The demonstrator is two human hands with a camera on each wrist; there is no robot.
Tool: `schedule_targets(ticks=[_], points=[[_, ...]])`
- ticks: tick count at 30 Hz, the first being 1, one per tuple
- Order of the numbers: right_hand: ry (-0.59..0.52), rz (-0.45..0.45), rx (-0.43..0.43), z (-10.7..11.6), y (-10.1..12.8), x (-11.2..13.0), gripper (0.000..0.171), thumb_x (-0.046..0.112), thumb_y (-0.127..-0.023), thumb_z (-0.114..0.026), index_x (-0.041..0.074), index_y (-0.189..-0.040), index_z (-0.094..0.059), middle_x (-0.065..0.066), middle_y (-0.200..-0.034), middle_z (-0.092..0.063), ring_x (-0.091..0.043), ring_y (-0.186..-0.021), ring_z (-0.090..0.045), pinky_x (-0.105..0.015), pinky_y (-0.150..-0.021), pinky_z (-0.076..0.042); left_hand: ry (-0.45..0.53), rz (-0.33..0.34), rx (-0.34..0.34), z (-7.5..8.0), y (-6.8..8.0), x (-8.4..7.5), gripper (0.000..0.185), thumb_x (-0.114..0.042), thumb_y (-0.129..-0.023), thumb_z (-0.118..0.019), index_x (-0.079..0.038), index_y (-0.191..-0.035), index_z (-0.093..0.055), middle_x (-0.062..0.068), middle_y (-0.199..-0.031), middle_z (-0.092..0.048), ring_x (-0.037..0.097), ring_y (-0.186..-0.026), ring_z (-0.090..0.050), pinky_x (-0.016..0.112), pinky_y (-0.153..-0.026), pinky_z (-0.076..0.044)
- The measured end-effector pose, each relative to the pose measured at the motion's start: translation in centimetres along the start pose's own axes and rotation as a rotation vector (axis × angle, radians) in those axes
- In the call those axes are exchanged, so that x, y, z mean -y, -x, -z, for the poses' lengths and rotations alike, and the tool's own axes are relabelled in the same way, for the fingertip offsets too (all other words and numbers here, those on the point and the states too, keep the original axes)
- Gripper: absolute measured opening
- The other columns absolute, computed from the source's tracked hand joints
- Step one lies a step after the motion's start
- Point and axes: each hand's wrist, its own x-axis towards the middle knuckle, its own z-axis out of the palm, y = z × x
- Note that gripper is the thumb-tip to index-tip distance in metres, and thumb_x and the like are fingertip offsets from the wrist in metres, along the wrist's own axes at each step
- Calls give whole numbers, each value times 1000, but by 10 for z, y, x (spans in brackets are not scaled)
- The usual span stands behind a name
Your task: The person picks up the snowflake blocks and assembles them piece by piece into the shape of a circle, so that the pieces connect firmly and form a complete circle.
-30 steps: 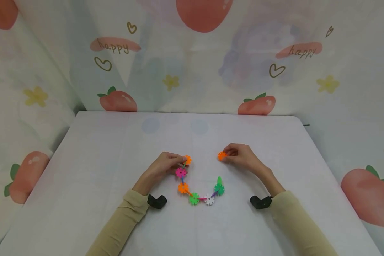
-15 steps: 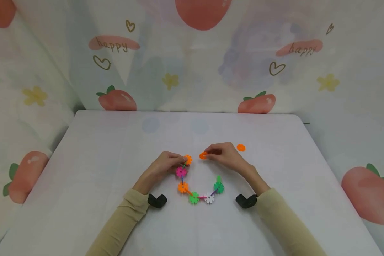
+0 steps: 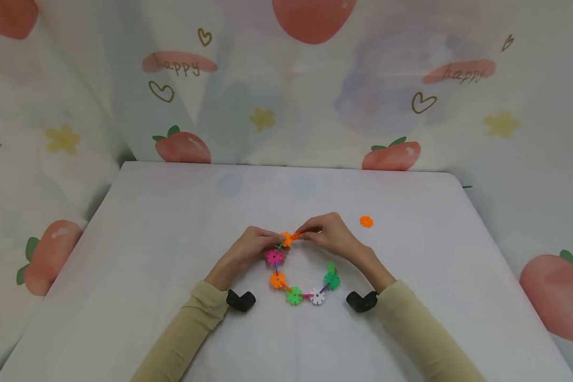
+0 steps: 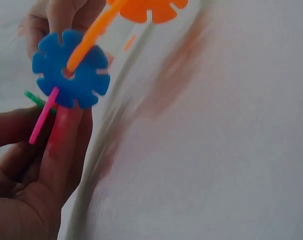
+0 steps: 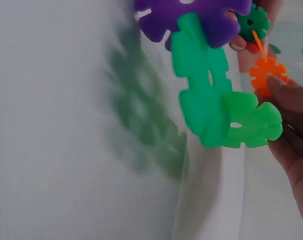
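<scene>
A curved chain of notched plastic interlocking discs hangs or lies between my hands; its lower links include a light green disc [image 3: 294, 295], a white disc [image 3: 317, 296] and a teal disc [image 3: 331, 280]. My left hand [image 3: 250, 246] pinches the chain's upper left end, near the pink disc [image 3: 275, 258]. Between thumb and fingers, my right hand [image 3: 333, 233] pinches a separate-coloured-end piece, an orange disc [image 5: 266, 74], whose edge meets the chain's end. In the left wrist view, a blue disc [image 4: 71, 70] partly covers the left fingers. A bright green disc [image 5: 254, 120] forms the chain's other end.
One loose orange disc [image 3: 366, 222] lies on the white table [image 3: 172, 212], beyond my right hand. A printed curtain [image 3: 286, 106] stands behind the table's far edge. Black wrist cameras [image 3: 241, 301] sit at both wrists.
My right hand has moved left with its orange disc until it meets the chain's end at my left hand. The loose orange disc has come into sight. My left hand stays nearly still.
</scene>
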Motion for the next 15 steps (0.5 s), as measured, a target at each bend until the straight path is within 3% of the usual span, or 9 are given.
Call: schedule_targets(ticks=[7, 12, 15], points=[[17, 62, -23, 1, -3, 0, 12, -2, -86, -80, 6, -93, -83, -5, -89, -80, -16, -79, -76, -24, -71, -60, 18, -14, -28, -7, 1, -3, 27, -12, -100, -65, 8, -113, -75, 17, -95, -79, 13, -79, -76, 27, -85, -61], [-19, 18, 40, 5, -7, -4, 11, 3, -89, -79, 8, -98, -83, -2, -93, -80, -13, -84, -75, -22, -75, -59, -38, -15, 54, -5, 1, -6, 30, -15, -102, -61, 7, -116, -74, 16, -102, -79, 11, -81, -74, 23, -73, -58], [-48, 24, 77, 7, -9, -5, 13, 4, -90, -78, 8, -101, -82, -2, -96, -80, -14, -87, -75, -23, -77, -59, -53, -9, 104, -4, 0, -6, 33, -19, -104, -60, 6, -122, -71, 17, -110, -77, 12, -85, -75, 24, -75, -58]])
